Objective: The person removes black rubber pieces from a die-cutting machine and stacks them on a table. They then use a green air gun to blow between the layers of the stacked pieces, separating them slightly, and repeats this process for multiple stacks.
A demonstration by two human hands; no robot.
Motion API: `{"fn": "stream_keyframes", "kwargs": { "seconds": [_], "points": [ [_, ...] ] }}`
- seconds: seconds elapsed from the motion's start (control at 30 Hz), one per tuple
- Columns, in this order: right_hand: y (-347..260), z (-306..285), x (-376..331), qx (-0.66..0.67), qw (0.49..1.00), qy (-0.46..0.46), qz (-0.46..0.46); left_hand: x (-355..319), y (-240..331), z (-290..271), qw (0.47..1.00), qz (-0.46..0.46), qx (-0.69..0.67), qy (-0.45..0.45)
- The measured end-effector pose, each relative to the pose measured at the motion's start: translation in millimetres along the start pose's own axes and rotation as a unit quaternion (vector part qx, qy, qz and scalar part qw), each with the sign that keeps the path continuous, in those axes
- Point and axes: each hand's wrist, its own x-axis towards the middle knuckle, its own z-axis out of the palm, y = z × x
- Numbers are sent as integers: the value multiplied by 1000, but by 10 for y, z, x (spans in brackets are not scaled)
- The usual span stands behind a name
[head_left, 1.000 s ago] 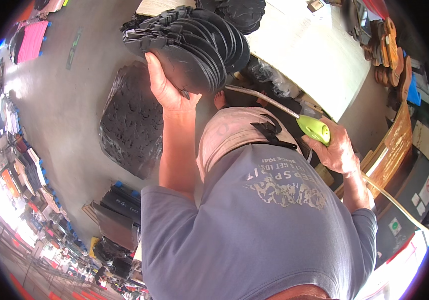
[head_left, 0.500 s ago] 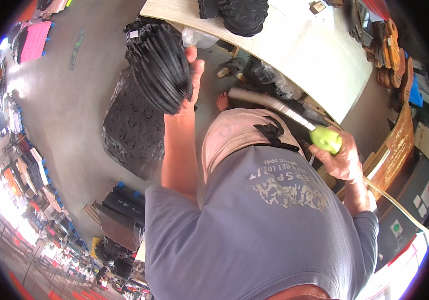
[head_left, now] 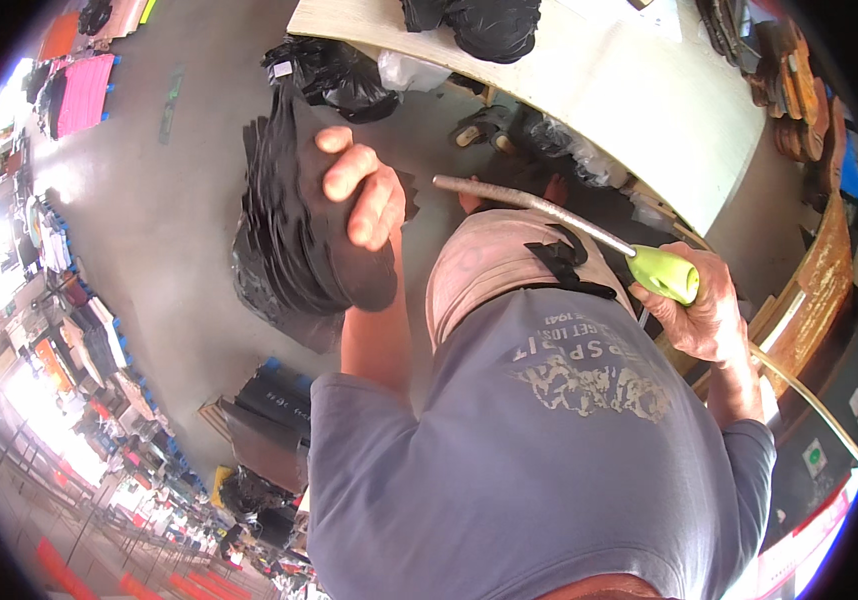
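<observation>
A thick stack of thin black sole-shaped sheets [head_left: 294,225] is in my left hand [head_left: 364,190], held out at the left. My fingers curl over its broad side, and the layered edges are slightly fanned toward the left. At the right, my right hand [head_left: 699,305] is wrapped round the lime-green handle of a tool with a long thin rod [head_left: 549,208]. The rod is greyish and slightly bent, and points left across my waist toward the stack. Its tip is apart from the sheets.
A pale tabletop [head_left: 629,110] lies ahead, with more black pieces [head_left: 494,25] on it. Black plastic bags [head_left: 349,80] and sandals [head_left: 479,125] are below its edge. Brown shaped pieces [head_left: 799,90] are piled at the right. A light cord-like strip [head_left: 809,405] runs beside my right forearm.
My left hand has turned the black stack over and lowered it, so a flat face and my fingers now show. The rod, blurred before, is now sharper and its tip sits further left.
</observation>
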Motion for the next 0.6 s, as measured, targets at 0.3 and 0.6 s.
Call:
{"fn": "stream_keyframes", "kwargs": {
  "seconds": [0.3,0.6],
  "points": [
    [77,-13,133,-5,995,-39,-95,-123,-129,256,993,-73,84,33],
    [122,-62,96,-48,997,-62,6,-221,-210,501,851,-90,401,328]
  ]
}}
